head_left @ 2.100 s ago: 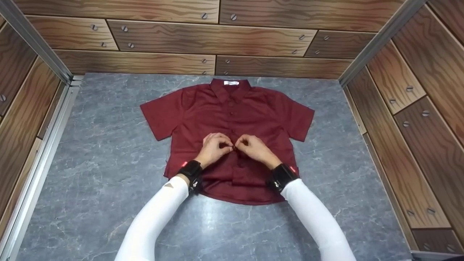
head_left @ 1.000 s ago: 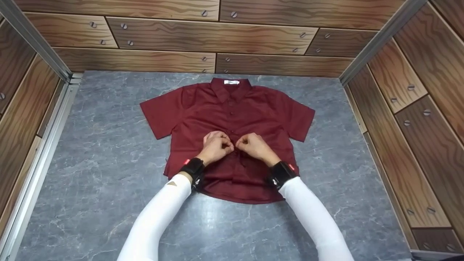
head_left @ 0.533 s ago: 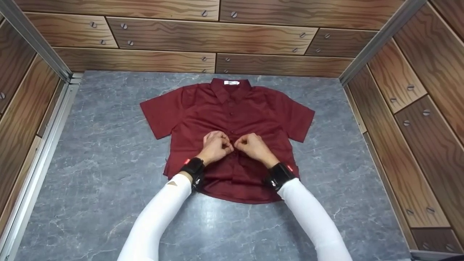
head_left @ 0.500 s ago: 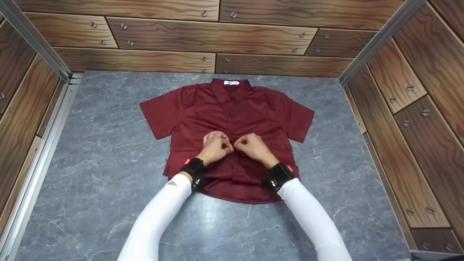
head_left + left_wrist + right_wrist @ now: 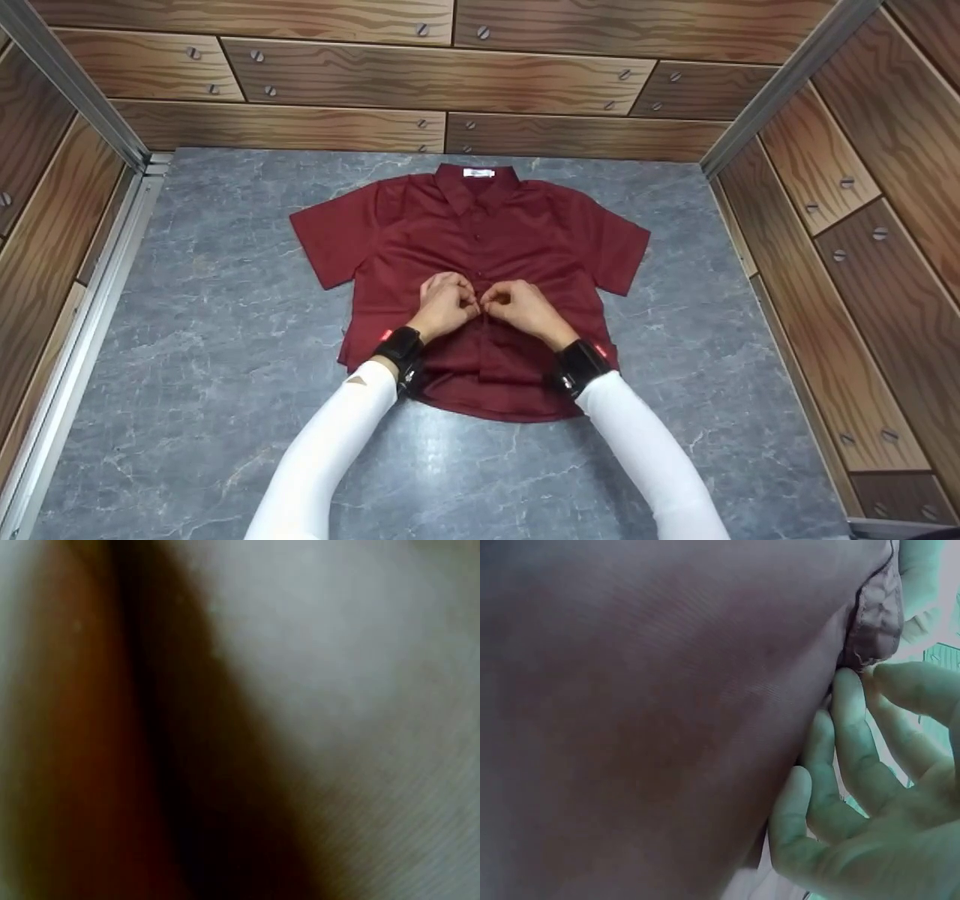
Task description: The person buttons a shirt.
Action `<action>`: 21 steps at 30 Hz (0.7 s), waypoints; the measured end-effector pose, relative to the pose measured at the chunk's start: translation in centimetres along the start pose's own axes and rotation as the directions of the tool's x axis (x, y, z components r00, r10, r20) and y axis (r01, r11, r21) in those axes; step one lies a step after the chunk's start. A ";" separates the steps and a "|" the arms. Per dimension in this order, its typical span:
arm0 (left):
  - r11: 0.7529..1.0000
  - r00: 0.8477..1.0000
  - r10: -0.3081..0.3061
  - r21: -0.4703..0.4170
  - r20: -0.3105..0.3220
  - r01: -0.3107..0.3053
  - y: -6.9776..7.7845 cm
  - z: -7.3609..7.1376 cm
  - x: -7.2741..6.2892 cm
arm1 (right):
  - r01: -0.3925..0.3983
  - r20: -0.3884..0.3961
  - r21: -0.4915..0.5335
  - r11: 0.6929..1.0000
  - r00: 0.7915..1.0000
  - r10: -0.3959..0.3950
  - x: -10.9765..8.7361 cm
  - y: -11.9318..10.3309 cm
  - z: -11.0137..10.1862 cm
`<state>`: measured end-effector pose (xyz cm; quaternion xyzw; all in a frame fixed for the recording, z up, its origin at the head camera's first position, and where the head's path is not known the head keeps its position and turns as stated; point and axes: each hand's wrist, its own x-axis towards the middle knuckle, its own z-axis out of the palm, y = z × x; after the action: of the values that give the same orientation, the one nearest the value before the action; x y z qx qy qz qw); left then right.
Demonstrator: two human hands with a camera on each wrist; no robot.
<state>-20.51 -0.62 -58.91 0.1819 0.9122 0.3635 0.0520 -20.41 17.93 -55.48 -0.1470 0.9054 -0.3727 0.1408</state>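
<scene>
A dark red short-sleeved button-up shirt (image 5: 420,240) lies front up, collar at the far side. At its middle, both hands meet over the button placket. The left hand (image 5: 446,306) pinches the placket from the left with thumb and index finger. From the right, the right hand (image 5: 526,311) pinches the same edge, fingertips almost touching the left ones. In the right wrist view, the right hand's thumb and index finger (image 5: 849,701) hold the placket edge while its other fingers curl against the cloth. Whatever button sits between the fingertips is hidden. The left wrist view is a dark blur.
The shirt lies on a grey marbled tabletop (image 5: 225,315). Wood-patterned panels (image 5: 337,75) rise at the back and both sides, with metal rails (image 5: 82,82) at the corners. A black wrist strap (image 5: 401,349) with a camera sits on each arm.
Both hands stay at the same spot on the placket. The right fingertips have shifted slightly left, towards the left ones, and the gap between right thumb and index finger looks wider.
</scene>
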 end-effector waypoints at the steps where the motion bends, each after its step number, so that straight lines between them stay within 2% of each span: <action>1: 1.000 1.000 -0.002 -0.002 0.002 0.002 0.0 0.0 0.0 | 0.005 0.003 0.000 1.000 1.000 -0.005 0.0 0.0 0.1; 7: 1.000 1.000 0.000 -0.013 0.014 0.001 0.0 -0.2 0.0 | 0.032 -0.004 -0.056 0.998 0.999 -0.032 -0.1 0.0 0.7; 15: 0.999 0.998 0.026 -0.032 0.049 -0.024 0.0 -0.6 0.0 | 0.025 -0.014 -0.081 0.996 1.000 -0.026 -0.2 -0.1 0.8; 21: 0.997 0.995 -0.005 -0.078 0.101 0.013 0.0 -1.0 0.0 | 0.018 -0.015 -0.094 0.995 1.000 -0.020 -0.2 -0.1 0.8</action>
<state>-20.74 -1.30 -58.17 0.1937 0.8942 0.3892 0.1068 -19.92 17.49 -55.93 -0.1592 0.9215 -0.3322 0.1231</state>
